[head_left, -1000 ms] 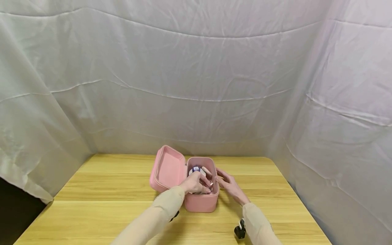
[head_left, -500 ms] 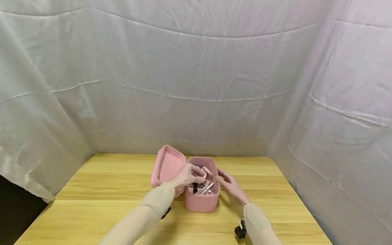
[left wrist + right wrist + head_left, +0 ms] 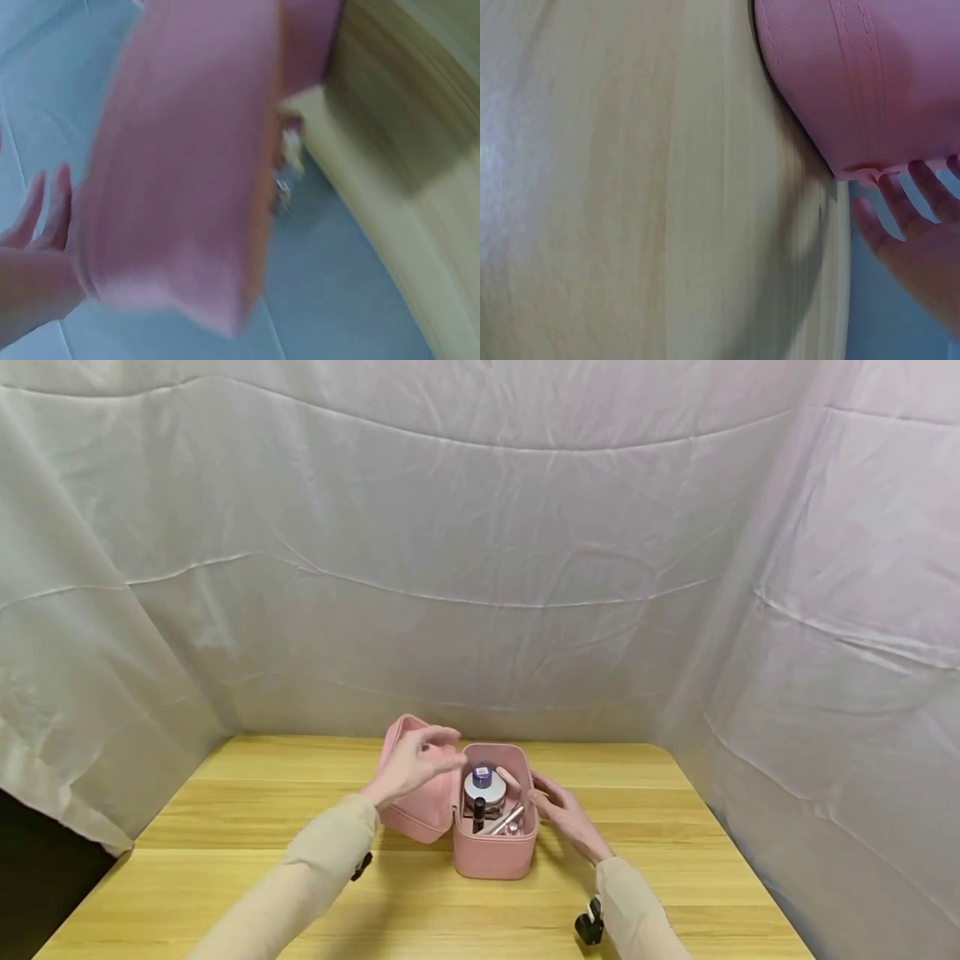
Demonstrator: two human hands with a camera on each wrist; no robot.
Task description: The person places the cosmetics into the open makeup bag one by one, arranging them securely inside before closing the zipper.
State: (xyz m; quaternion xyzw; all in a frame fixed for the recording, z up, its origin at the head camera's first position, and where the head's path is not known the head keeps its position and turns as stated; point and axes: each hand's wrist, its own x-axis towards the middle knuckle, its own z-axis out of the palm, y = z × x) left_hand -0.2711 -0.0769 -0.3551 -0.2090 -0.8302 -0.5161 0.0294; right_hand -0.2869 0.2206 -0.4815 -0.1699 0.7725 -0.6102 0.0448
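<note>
A pink cosmetic case stands on the table, its lid hinged back to the left. Inside lie a purple-capped jar, a round white compact, a black-capped tube and a silver tube. Over the lid is my left hand, fingers spread and nothing visible in them; in the left wrist view the lid hides part of this hand. My right hand rests its fingers along the case's right side; the right wrist view shows those fingers fairly straight.
The wooden table carries the case near its middle. Pale grey cloth hangs behind and at both sides. A black wrist-worn device sits beneath the right sleeve.
My left hand has come up out of the case and moved left over the lid, uncovering the cosmetics inside. My right hand stays at the case's side.
</note>
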